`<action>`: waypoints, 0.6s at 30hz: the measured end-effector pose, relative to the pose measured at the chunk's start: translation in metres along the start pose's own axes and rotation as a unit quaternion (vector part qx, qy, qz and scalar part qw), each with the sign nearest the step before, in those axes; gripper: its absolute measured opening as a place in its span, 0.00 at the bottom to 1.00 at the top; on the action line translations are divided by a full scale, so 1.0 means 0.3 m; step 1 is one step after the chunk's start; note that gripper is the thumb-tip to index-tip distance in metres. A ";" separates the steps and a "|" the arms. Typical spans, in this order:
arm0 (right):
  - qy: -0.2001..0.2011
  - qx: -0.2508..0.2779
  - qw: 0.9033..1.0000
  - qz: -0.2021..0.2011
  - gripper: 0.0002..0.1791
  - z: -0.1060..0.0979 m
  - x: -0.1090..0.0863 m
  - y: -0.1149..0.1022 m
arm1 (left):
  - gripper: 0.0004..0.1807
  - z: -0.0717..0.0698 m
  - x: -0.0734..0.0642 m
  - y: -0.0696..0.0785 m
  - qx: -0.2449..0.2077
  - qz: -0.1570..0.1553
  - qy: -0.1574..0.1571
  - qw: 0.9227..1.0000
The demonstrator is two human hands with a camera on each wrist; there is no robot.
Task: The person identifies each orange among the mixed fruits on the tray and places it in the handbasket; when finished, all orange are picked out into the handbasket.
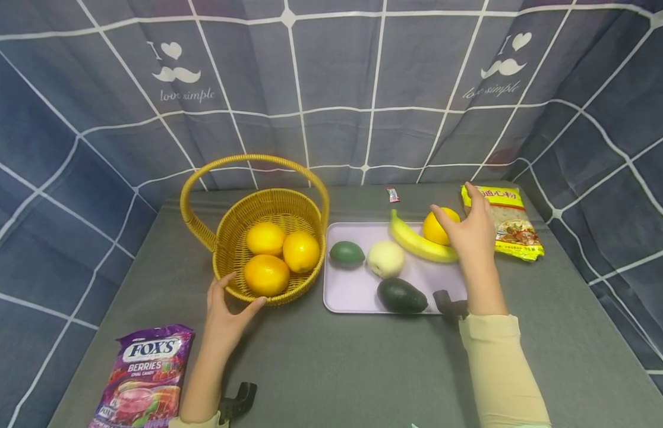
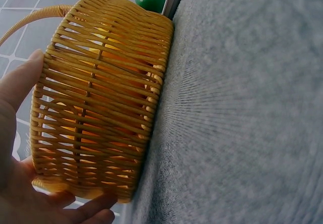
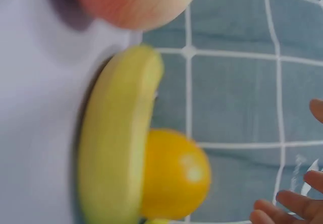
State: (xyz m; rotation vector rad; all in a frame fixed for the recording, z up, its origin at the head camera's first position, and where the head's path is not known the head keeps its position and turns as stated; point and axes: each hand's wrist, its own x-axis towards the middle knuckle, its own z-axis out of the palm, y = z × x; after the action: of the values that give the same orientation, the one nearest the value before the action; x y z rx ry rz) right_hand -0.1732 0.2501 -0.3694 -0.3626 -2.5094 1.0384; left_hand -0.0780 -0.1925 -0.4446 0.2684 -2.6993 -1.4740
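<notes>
On the grey table (image 1: 363,368), three oranges (image 1: 267,275) are already in the basket (image 1: 231,241) at eleven o'clock, its rim grasped by the left hand (image 1: 224,318), while a fourth orange (image 1: 434,230) remains ungrasped at one o'clock, the right hand's (image 1: 474,238) fingers spread loosely nearby.

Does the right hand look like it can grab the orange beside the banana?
Probably yes: the right hand is open close to the orange, and though the banana guards one side, nothing lies on top.

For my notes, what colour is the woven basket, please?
Woven basket: golden yellow, clearest in the head view.
</notes>
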 end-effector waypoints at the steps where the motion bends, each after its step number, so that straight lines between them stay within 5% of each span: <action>1: -0.008 -0.009 1.000 0.006 0.48 0.000 0.003 0.014 | 0.47 0.000 0.000 -0.001 0.000 0.000 0.000 1.000; 18: -0.104 -0.054 0.991 0.058 0.53 0.059 0.026 0.158 | 0.46 0.000 0.004 -0.002 -0.003 0.002 0.001 1.000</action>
State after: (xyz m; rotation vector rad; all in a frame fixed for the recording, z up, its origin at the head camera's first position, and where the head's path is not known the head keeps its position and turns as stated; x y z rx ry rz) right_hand -0.1841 0.2749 -0.4128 -0.4596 -2.7672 1.0334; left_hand -0.0792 -0.1930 -0.4453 0.2627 -2.6926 -1.4796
